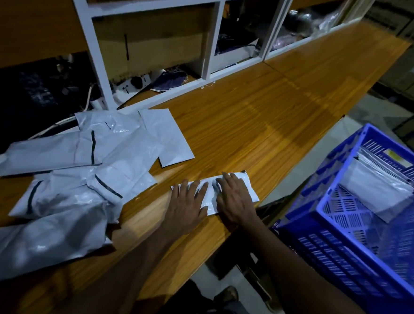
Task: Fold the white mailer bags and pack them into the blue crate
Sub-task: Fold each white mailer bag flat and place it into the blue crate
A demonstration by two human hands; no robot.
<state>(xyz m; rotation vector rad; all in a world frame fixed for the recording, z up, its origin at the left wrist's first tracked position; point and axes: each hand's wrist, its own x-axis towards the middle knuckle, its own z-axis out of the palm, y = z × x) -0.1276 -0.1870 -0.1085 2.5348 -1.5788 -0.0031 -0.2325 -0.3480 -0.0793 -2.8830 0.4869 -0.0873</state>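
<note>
Trainee: Step in hand here?
Packer: Creasing, I'd say. One bag [210, 203] lies folded into a narrow strip on the table [265, 112], near its front edge, and both hands are flat on top of it.
Trainee: How are the fingers?
Packer: Left hand [186, 205] has its fingers [194, 187] straight and spread, palm down on the strip's left half. Right hand [235, 198] does the same on the right half, fingers stretched out and fanned. Neither curls round anything or pinches; they only press.
Trainee: And next?
Packer: Likely one more fold, or a lift. Lifting calls for a pinch at the strip's edge so the crease holds, then a carry to the crate [336, 261], beside the table at the right. Folded bags [375, 183] stand against its far wall, so this one would slot in beside them.
Trainee: Much left?
Packer: Plenty: a pile [77, 172] of unfolded bags lies at the left of the table
</note>
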